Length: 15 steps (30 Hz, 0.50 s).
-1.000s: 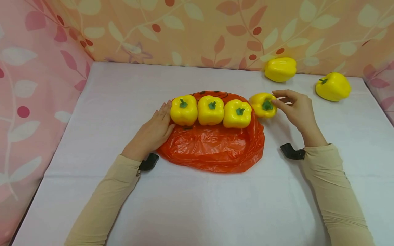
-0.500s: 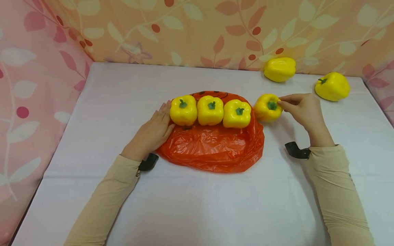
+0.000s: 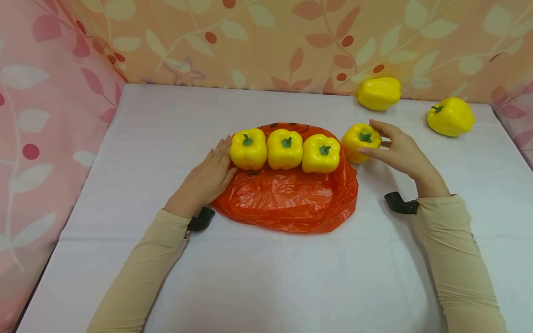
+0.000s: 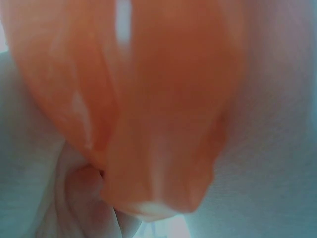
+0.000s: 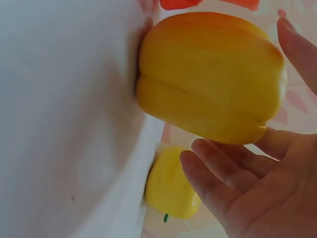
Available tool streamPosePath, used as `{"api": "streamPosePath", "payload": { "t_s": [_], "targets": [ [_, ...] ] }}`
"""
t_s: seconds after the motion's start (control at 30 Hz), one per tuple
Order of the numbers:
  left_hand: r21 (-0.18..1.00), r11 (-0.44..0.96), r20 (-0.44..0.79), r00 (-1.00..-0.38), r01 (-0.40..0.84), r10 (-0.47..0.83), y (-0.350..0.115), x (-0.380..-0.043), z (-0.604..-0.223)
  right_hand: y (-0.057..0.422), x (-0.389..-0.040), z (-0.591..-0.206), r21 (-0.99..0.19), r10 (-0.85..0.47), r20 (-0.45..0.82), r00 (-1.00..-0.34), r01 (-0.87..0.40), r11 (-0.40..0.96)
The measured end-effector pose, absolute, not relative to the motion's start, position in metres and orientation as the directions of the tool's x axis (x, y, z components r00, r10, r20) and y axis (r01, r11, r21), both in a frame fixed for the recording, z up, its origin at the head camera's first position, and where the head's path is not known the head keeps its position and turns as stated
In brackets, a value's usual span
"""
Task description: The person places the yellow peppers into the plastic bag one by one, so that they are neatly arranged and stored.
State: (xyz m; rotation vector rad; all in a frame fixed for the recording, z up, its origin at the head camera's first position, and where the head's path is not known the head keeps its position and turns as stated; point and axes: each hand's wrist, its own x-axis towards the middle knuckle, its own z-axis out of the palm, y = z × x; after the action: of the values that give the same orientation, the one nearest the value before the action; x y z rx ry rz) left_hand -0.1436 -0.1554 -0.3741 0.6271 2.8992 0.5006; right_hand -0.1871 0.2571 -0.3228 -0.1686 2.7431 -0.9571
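Three yellow bell peppers with green stems, left (image 3: 248, 149), middle (image 3: 285, 149) and right (image 3: 321, 154), stand in a row on a red plastic bag (image 3: 287, 199). My left hand (image 3: 210, 173) lies with straight fingers along the bag's left side, beside the left pepper. The left wrist view is filled mostly by the blurred red bag (image 4: 168, 109). At the bag's right edge a fourth bell pepper (image 3: 359, 141) stands upright. My right hand (image 3: 401, 150) is spread round it; in the right wrist view its fingers (image 5: 218, 168) are at one side of this pepper (image 5: 208, 79), the thumb apart from it.
Two more yellow bell peppers lie toward the back right, one by the patterned backdrop (image 3: 379, 94) and one farther right (image 3: 450, 117). All stand on a white-covered table (image 3: 266, 277). A black wrist device (image 3: 400, 203) juts from each cuff.
My right hand drew back right with its fingertips by the fourth pepper's stem, then spread round its sides. That pepper, tilted earlier, now stands more upright. The left hand has stayed put.
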Motion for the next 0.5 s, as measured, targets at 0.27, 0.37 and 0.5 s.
{"api": "streamPosePath", "payload": {
  "t_s": [0.27, 0.37, 0.5],
  "targets": [
    [0.350, 0.858, -0.051, -0.907, 0.376, 0.418, -0.1568, -0.1445, -0.3750, 0.2518, -0.1855, -0.3235, -0.602, -0.150, -0.153, -0.977, -0.028, 0.798],
    [0.355, 0.854, -0.054, -0.904, 0.380, 0.425, -0.1567, -0.1441, -0.3751, 0.2530, -0.1831, -0.3220, -0.601, -0.126, -0.131, -0.983, -0.022, 0.799],
    [0.353, 0.853, -0.060, -0.901, 0.383, 0.430, -0.1562, -0.1435, -0.3745, 0.2535, -0.1795, -0.3173, -0.609, -0.094, -0.103, -0.990, -0.012, 0.793]
  ]
}}
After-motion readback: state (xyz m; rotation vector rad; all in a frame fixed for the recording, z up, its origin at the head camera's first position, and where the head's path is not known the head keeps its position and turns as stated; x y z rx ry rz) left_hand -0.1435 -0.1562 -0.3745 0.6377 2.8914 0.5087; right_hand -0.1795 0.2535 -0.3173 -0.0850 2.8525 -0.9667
